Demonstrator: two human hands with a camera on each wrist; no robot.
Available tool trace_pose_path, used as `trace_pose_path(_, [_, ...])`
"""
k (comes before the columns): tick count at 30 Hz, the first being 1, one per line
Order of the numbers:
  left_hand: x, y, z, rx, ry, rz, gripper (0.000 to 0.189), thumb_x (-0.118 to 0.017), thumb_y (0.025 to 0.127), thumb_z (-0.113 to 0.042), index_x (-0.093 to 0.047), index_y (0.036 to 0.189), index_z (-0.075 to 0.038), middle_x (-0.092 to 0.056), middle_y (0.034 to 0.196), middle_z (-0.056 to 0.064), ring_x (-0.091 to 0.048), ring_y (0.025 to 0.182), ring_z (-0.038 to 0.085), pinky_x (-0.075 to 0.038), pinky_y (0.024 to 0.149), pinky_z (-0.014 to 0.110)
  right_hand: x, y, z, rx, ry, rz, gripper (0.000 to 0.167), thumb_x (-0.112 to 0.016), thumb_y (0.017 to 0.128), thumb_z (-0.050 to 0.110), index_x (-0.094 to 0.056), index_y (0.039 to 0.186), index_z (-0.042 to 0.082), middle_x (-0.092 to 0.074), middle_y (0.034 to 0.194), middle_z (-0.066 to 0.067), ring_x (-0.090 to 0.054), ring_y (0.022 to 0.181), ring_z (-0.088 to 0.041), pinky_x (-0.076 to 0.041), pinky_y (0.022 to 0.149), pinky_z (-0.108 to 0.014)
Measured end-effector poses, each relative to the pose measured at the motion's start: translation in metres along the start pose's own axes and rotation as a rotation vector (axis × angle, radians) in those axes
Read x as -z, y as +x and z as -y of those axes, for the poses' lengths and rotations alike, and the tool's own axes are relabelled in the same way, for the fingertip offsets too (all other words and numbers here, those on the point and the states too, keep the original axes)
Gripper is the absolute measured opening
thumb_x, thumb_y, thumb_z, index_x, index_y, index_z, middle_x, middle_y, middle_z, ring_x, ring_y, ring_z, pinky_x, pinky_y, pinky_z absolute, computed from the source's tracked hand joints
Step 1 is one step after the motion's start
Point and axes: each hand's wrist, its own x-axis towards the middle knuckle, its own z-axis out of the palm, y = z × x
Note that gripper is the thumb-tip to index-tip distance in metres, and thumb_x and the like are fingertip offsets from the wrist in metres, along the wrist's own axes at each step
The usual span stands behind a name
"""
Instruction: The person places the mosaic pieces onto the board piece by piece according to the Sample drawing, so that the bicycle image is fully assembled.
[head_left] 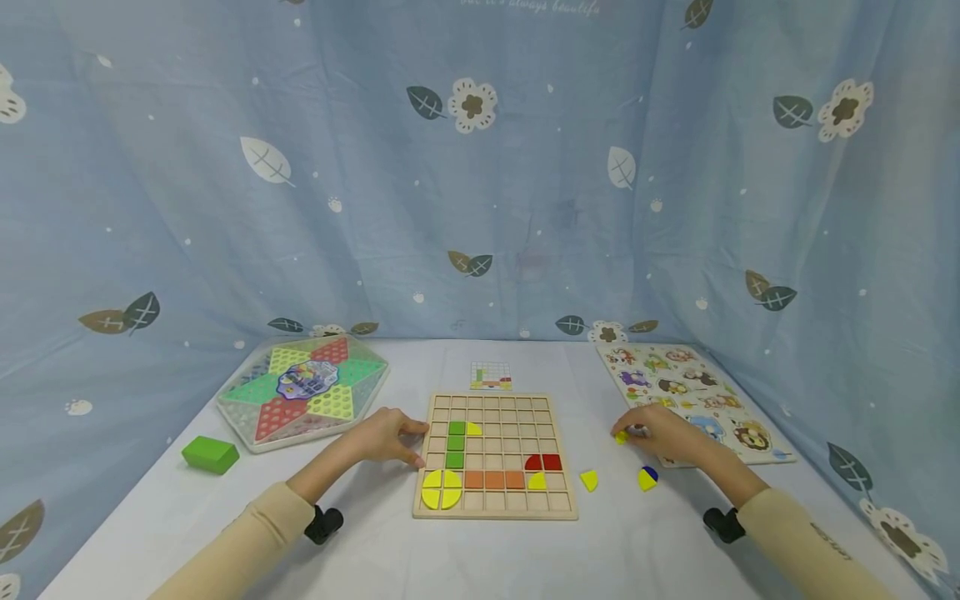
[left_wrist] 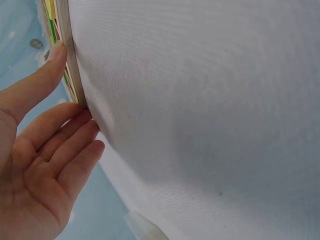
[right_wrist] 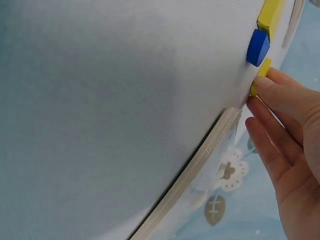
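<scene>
A wooden grid board [head_left: 495, 513] lies on the white table with green, orange, red and yellow pieces set in its cells. My left hand [head_left: 390, 435] rests against the board's left edge; the left wrist view shows the thumb [left_wrist: 54, 62] and fingertips touching its side. To the right of the board, my right hand [head_left: 660, 432] pinches a yellow piece [right_wrist: 261, 80] between thumb and finger, close to the tabletop. Much of that piece is hidden by the fingers. Near this hand lie a yellow quarter-circle [head_left: 589, 480] and a yellow piece [head_left: 647, 481] against a blue piece [head_left: 649, 473].
Behind the board lies a small pattern card [head_left: 491, 376]. A hexagonal Chinese checkers box [head_left: 303, 387] and a green block [head_left: 211, 455] are on the left. An animal puzzle board [head_left: 693, 400] lies at right, partly under the right hand and forearm. A blue curtain hangs around the table.
</scene>
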Motion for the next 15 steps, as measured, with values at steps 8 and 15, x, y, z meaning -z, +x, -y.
trace_pose_path(8, [0.0021, -0.0006, -0.0003, -0.023, 0.008, 0.011, 0.061, -0.086, 0.071, -0.031, -0.067, 0.122, -0.006, -0.063, 0.125, 0.012, -0.057, 0.117, 0.035, -0.048, 0.092, 0.048, -0.0014, -0.0021, -0.0074, -0.028, 0.006, -0.008, 0.02, -0.074, 0.081, 0.0, -0.073, 0.102, 0.001, -0.071, 0.094, -0.005, -0.066, 0.084, -0.018, -0.055, 0.069, -0.029])
trace_pose_path(15, [0.0047, -0.0026, -0.0016, -0.065, 0.025, 0.016, 0.062, -0.085, 0.072, -0.034, -0.066, 0.123, -0.004, -0.064, 0.124, 0.013, -0.058, 0.115, 0.036, -0.049, 0.089, 0.047, -0.0013, -0.0042, -0.0095, -0.014, 0.004, -0.004, 0.02, -0.075, 0.082, 0.006, -0.073, 0.101, 0.001, -0.069, 0.091, -0.002, -0.064, 0.079, -0.011, -0.055, 0.068, -0.027])
